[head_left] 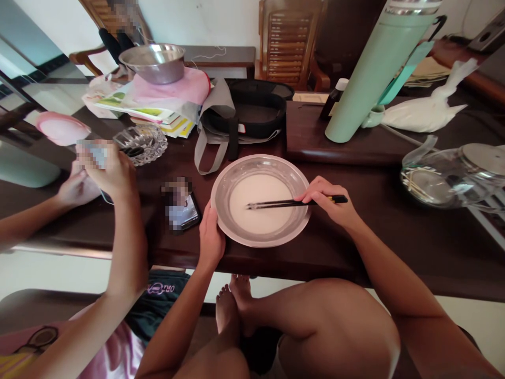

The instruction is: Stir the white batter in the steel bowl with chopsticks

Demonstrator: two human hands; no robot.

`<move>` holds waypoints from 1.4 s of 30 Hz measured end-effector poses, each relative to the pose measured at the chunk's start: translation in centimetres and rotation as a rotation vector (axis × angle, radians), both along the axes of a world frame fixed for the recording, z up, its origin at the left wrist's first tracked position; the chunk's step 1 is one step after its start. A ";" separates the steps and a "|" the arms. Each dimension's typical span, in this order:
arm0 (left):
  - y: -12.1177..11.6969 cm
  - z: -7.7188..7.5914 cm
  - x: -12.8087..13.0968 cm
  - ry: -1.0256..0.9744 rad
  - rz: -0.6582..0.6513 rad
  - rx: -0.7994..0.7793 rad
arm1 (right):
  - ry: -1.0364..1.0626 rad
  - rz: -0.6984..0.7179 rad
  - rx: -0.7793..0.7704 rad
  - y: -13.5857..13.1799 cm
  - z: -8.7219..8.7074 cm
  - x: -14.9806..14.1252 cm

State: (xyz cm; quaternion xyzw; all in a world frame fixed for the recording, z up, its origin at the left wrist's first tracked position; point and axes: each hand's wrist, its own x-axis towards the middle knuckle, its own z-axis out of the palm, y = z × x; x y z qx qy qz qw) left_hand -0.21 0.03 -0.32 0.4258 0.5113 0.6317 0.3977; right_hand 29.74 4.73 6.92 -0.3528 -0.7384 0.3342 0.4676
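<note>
A wide metal bowl [261, 241] stands near the front edge of the dark wooden table, with a smooth white liquid [260, 221] in it. My left hand [212, 238] grips the bowl's left rim, thumb near the top and fingers along the outer side. Over the right rim, my right hand [325, 199] is closed on a pair of black chopsticks [276, 204]. Their silvery tips lie at the liquid's surface near the middle of the bowl; how deep they reach I cannot tell.
Left of the bowl lies a lit phone [183, 210]; beyond it another person's hands [98, 171] hold a device. Behind are a glass ashtray [148, 142], a black bag [252, 113] and a steel bowl [153, 63]. A green flask [374, 79] and a glass teapot [442, 173] stand right.
</note>
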 end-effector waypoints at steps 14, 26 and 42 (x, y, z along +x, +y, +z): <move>0.1 -0.2 -0.2 0.017 -0.006 -0.005 | 0.057 -0.047 0.016 -0.1 0.1 0.1; 0.1 -0.1 -0.2 -0.005 -0.005 -0.007 | 0.096 -0.027 0.003 -0.1 0.0 0.1; 0.1 0.0 -0.2 0.009 -0.014 0.010 | 0.010 0.029 0.016 -0.1 0.1 -0.1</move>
